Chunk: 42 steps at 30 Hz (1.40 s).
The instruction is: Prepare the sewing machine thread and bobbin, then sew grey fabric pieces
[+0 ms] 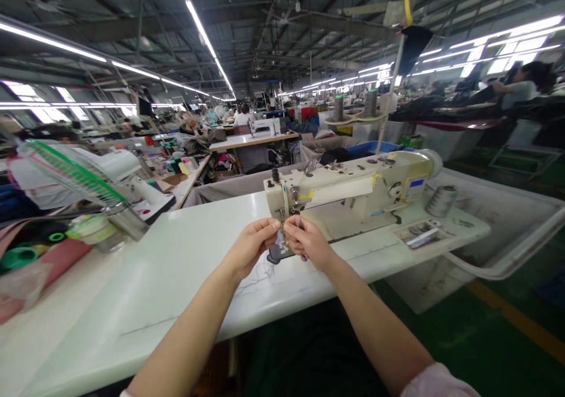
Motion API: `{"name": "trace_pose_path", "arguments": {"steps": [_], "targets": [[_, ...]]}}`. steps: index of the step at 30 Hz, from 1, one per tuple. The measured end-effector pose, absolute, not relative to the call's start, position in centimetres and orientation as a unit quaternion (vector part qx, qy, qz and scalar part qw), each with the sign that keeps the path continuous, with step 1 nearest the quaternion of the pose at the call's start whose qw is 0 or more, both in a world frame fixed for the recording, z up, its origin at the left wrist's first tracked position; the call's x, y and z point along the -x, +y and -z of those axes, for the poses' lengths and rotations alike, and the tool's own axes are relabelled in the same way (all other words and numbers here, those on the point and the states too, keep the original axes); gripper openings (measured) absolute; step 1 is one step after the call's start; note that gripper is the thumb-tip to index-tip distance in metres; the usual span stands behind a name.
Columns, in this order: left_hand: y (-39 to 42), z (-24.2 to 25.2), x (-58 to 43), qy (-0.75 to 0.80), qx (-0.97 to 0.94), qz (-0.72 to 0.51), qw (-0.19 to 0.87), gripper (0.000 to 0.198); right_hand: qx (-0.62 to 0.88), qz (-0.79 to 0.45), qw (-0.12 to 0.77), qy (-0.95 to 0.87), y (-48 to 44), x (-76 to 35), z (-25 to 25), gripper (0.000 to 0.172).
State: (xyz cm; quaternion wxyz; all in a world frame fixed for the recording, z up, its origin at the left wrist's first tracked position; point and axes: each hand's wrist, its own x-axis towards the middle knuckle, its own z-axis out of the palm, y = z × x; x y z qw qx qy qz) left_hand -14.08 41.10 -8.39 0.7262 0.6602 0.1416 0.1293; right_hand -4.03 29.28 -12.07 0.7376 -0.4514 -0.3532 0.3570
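Note:
A cream industrial sewing machine (348, 179) stands on a pale worktable (198, 232). Just in front of its needle end, my left hand (257, 238) and my right hand (305, 241) meet almost fingertip to fingertip. Thumb and forefinger are pinched on each. Whatever lies between the left fingertips is too fine to make out. A small dark object shows partly among the right fingers, its kind hidden. Loose threads (260, 276) lie on the tabletop below the hands.
A grey thread cone (441, 201) and a small parts tray (421, 233) sit at the table's right. A thread stand (355, 118) rises behind. On the left are a fan (79, 176) and a metal cup (128, 220). A white bin (498, 220) adjoins the right end.

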Motion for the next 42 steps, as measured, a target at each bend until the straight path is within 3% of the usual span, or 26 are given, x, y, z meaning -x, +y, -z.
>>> {"name": "trace_pose_path", "arguments": {"steps": [5, 14, 33, 42], "targets": [[40.8, 9.1, 13.8, 0.138, -0.596, -0.108, 0.784, 0.034, 0.398, -0.403, 0.757, -0.327, 29.4, 4.3, 12.3, 0.045], [40.8, 8.7, 13.8, 0.148, -0.629, -0.160, 0.746, 0.032, 0.397, -0.413, 0.756, -0.316, 29.3, 4.2, 12.3, 0.045], [41.5, 8.6, 14.0, 0.166, -0.609, -0.140, 0.763, 0.031, 0.588, -0.096, 0.736, -0.322, 30.0, 4.7, 12.2, 0.031], [41.5, 8.7, 13.9, 0.178, -0.643, -0.167, 0.726, 0.033, 0.596, -0.082, 0.724, -0.336, 30.0, 4.9, 12.1, 0.030]]}}
